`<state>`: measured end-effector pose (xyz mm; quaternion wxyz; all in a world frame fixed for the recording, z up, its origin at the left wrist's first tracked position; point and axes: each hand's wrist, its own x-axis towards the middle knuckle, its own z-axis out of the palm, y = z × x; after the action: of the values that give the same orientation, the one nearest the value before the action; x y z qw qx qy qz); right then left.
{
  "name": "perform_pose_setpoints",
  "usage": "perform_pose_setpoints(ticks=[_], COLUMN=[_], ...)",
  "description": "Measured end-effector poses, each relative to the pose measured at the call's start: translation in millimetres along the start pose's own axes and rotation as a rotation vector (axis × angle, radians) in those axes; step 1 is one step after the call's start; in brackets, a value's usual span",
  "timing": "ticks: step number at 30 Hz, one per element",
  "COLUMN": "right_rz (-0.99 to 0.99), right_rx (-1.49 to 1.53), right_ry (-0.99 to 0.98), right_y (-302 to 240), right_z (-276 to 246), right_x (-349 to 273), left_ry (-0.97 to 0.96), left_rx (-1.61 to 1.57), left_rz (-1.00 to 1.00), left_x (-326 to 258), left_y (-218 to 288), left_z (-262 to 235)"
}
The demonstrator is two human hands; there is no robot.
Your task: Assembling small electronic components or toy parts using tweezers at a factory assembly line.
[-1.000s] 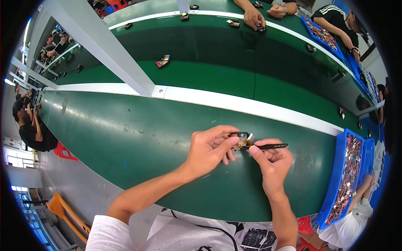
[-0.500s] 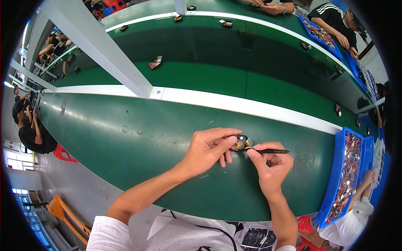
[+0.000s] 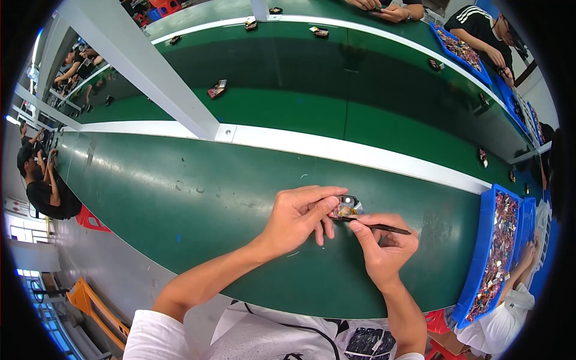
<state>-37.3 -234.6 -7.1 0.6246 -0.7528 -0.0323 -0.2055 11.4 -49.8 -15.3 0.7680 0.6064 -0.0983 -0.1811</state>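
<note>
Over the green table, my left hand pinches a small black-cased electronic unit between thumb and fingers. Its open inner side shows red and yellowish parts, a round white spot near the top and a silvery flap on the right. In my right hand is a slim black tool, likely tweezers, held like a pen. The tool's tip points left and reaches the lower edge of the unit. The fine detail at the tip is too small to make out.
A blue bin of small wired parts stands at the table's right end. Beyond the white rail, a green conveyor belt carries several similar units. A grey post rises at left. Co-workers sit left, far right and near right.
My right hand has lowered slightly, and the tool now tilts with its back end down to the right. The units on the belt have shifted a little left.
</note>
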Motion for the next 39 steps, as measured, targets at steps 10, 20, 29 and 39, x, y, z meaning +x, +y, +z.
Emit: perform_pose_setpoints(ticks=[10, 20, 29, 39], right_rz=[-0.101, -0.128, -0.133, -0.106], right_rx=[-0.03, -0.065, -0.073, -0.07], right_ry=[-0.018, -0.027, -0.031, -0.026], right_y=[-2.8, -2.6, -1.8, -2.2], right_z=[0.9, 0.5, 0.3, 1.0], right_x=[0.7, 1.5, 1.8, 1.3], left_ry=[0.016, 0.028, 0.029, 0.041], left_rx=[0.006, 0.006, 0.003, 0.0], left_rz=[0.031, 0.037, 0.045, 0.055], left_x=[0.0, 0.5, 1.2, 0.8], left_y=[1.2, 1.3, 0.1, -1.0], left_z=[-0.4, 0.5, -0.7, 0.2])
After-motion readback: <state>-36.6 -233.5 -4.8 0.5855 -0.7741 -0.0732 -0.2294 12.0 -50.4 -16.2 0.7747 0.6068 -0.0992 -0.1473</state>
